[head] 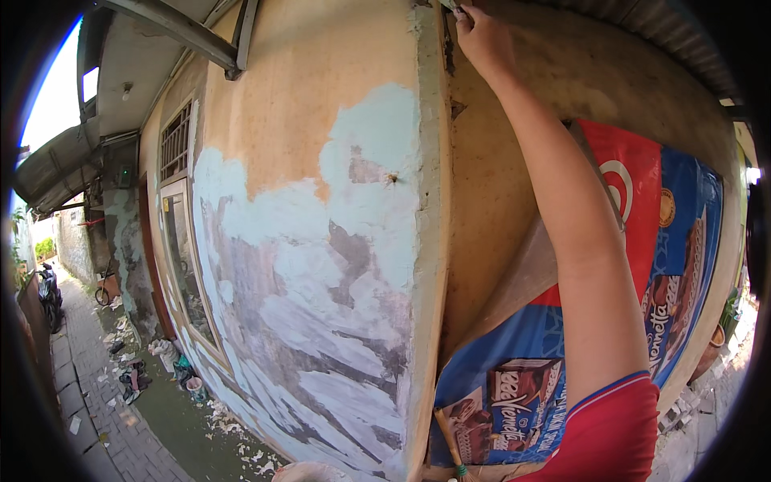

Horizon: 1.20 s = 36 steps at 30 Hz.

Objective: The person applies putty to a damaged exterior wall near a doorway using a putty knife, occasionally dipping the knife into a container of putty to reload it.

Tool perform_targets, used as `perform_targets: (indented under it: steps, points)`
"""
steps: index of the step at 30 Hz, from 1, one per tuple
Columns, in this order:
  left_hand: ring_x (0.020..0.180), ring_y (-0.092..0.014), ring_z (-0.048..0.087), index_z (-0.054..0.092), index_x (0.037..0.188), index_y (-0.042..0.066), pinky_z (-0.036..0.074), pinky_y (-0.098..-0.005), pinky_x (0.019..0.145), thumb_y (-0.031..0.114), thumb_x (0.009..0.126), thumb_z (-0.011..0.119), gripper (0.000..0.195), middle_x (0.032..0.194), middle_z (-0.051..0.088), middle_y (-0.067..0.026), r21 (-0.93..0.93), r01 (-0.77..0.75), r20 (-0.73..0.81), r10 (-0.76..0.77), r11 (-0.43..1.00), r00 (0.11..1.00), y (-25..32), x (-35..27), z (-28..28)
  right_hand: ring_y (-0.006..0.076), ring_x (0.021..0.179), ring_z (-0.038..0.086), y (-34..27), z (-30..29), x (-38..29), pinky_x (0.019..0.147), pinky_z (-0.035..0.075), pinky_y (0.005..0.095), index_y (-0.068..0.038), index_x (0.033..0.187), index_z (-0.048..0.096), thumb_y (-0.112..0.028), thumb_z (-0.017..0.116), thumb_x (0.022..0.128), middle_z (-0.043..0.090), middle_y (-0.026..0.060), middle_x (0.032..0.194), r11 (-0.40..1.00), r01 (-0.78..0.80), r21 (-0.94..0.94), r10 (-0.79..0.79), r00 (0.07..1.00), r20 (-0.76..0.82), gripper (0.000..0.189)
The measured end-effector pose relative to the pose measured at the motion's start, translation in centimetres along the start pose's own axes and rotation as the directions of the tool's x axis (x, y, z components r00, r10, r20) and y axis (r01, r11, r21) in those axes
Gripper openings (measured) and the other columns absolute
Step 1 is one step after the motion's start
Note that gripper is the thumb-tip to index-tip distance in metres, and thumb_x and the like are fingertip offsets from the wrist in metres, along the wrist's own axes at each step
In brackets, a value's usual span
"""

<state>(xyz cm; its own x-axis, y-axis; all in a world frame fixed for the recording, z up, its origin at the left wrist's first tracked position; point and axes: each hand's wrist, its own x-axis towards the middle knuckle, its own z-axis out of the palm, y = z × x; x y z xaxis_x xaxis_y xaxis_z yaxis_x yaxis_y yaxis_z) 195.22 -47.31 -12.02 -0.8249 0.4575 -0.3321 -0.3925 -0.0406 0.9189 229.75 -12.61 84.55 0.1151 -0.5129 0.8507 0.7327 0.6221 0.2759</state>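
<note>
My right hand is raised high to the top of the wall's corner. Its fingers are closed on a small hand tool, mostly cut off by the picture's upper edge, so its kind is unclear. Beside it runs the vertical corner edge, rough with greenish-grey filler and chipped near the top. Left of that corner, the tan wall carries uneven pale blue paint above grey, streaky patches. My left hand is out of view.
A printed banner hangs behind my right arm, with a straw broom below. A pale rounded thing shows at the bottom edge. Paint flakes, bags and a small bucket lie along the wall's foot. A roof beam juts overhead.
</note>
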Motion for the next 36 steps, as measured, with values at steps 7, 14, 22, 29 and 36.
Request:
perform_targets:
  steps: [7, 14, 22, 29, 36]
  points:
    - [0.086, -0.014, 0.061, 0.059, 0.125, 0.006, 0.054, -0.0291, 0.058, 0.010, 0.086, 0.060, 0.039, 0.110, 0.062, -0.0027, 0.012, 0.020, -0.055, -0.019, 1.000, 0.998, 7.4, -6.3, 2.1, 0.0372, 0.088, 0.065, 1.4, 1.8, -2.8, 0.075, 0.054, 0.0464, -0.019, 0.129, 0.060, -0.028, 0.052, 0.096, 0.065, 0.0167, 0.107, 0.974, 0.100, -0.203, -0.091, 0.994, 0.054, 0.035]
    - [0.086, -0.015, 0.062, 0.061, 0.123, 0.006, 0.055, -0.0296, 0.058, 0.012, 0.087, 0.060, 0.036, 0.106, 0.063, -0.0018, -0.076, 0.072, -0.044, -0.075, 0.995, 0.996, 7.7, -7.7, 2.7, 0.0374, 0.087, 0.065, 1.6, 2.2, -4.2, 0.074, 0.055, 0.0482, -0.023, 0.133, 0.057, -0.026, 0.053, 0.096, 0.060, 0.0159, 0.113, 0.956, 0.128, -0.262, -0.096, 0.987, 0.132, 0.037]
    - [0.087, -0.016, 0.061, 0.061, 0.124, 0.006, 0.055, -0.0298, 0.058, 0.015, 0.088, 0.060, 0.037, 0.108, 0.063, -0.0034, 0.075, 0.103, -0.051, -0.099, 0.992, 0.994, 5.6, -5.4, 2.7, 0.0359, 0.086, 0.065, 2.7, 2.5, -4.8, 0.073, 0.055, 0.0467, -0.023, 0.132, 0.058, -0.024, 0.053, 0.096, 0.060, 0.0136, 0.109, 0.961, 0.148, -0.234, -0.119, 0.984, 0.135, 0.037]
    - [0.089, -0.016, 0.061, 0.059, 0.126, 0.006, 0.056, -0.0309, 0.061, 0.016, 0.089, 0.059, 0.038, 0.111, 0.062, -0.0043, 0.041, 0.048, -0.030, -0.046, 0.998, 0.998, 7.5, -7.1, 4.4, 0.0331, 0.087, 0.064, 2.0, 0.9, -5.2, 0.073, 0.054, 0.0445, -0.019, 0.131, 0.058, -0.017, 0.054, 0.093, 0.057, 0.0121, 0.102, 0.972, 0.128, -0.196, -0.086, 0.974, 0.208, 0.038]
    - [0.092, -0.017, 0.062, 0.058, 0.128, 0.006, 0.056, -0.0312, 0.061, 0.017, 0.088, 0.060, 0.041, 0.114, 0.062, -0.0046, 0.052, 0.020, -0.031, -0.018, 0.998, 0.999, 7.6, -6.6, 5.1, 0.0326, 0.079, 0.063, 3.0, -0.8, -5.3, 0.067, 0.053, 0.0436, -0.023, 0.128, 0.061, -0.024, 0.055, 0.096, 0.058, 0.0087, 0.103, 0.968, 0.143, -0.206, -0.099, 0.973, 0.210, 0.033]
